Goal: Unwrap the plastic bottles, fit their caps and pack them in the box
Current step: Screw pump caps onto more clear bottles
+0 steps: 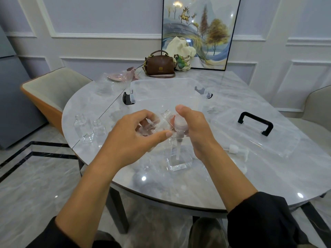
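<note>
My left hand (136, 133) is closed around a small clear plastic bottle (165, 117), tilted, with its open neck pointing up toward the box. My right hand (193, 129) grips a white pump cap (179, 125). The cap's tube runs down into a square clear bottle (179, 163) standing on the table below my hands. Two more uncapped clear bottles (84, 127) stand at the table's left edge. The clear storage box (166, 86), with black latches, stands open just beyond my hands. Another loose pump cap (234, 149) lies to the right.
The box's clear lid (268, 140), with a black handle, lies on the right of the marble table (197, 185). Crumpled plastic wrap (105, 86) lies at the back left. A brown handbag (159, 66), a cloth tote and a framed painting stand at the back. Chairs flank the table.
</note>
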Tool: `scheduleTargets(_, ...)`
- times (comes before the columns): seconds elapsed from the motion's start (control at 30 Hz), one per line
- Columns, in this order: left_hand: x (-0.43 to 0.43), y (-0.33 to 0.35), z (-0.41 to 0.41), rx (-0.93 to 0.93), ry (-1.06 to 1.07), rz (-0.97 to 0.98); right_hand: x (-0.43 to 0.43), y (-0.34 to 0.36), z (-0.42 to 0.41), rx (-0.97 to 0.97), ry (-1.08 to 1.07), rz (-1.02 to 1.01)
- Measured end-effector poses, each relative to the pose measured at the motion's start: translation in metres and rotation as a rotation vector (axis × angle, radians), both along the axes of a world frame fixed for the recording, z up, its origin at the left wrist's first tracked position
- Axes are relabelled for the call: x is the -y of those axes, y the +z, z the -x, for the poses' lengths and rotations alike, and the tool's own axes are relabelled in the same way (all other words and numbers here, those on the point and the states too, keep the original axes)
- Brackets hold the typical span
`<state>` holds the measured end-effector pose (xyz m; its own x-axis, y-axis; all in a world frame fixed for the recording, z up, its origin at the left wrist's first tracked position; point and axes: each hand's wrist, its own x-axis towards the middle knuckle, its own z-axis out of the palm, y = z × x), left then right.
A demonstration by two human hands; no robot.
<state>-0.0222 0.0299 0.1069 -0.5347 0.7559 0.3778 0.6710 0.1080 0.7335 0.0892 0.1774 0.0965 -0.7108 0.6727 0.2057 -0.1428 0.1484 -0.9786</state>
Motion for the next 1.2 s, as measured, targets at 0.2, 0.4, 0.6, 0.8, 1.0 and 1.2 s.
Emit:
scheduleTargets(0.2,0.001,-0.006,0.0,0.019,-0.002,-0.005,0.0,-0.001,0.0,-0.023,0.008,0.007)
scheduleTargets(0.4,0.004,0.002,0.001,-0.015,0.014,-0.022,0.003,0.0,0.0,0.027,-0.043,0.039)
scheduleTargets(0.6,0.002,0.003,0.001,-0.038,0.02,-0.031,0.005,0.002,0.001,0.041,-0.066,0.051)
scheduleTargets(0.8,0.0,-0.006,-0.003,-0.002,-0.023,-0.045,0.002,0.001,0.0,-0.038,-0.02,0.024)
scheduleTargets(1.0,-0.002,-0.018,0.001,0.007,-0.041,-0.06,-0.001,-0.003,0.002,-0.043,-0.024,0.01)
scheduleTargets(1.2,-0.001,-0.011,0.001,-0.039,-0.02,-0.113,0.001,-0.001,0.001,0.0,-0.017,0.038)
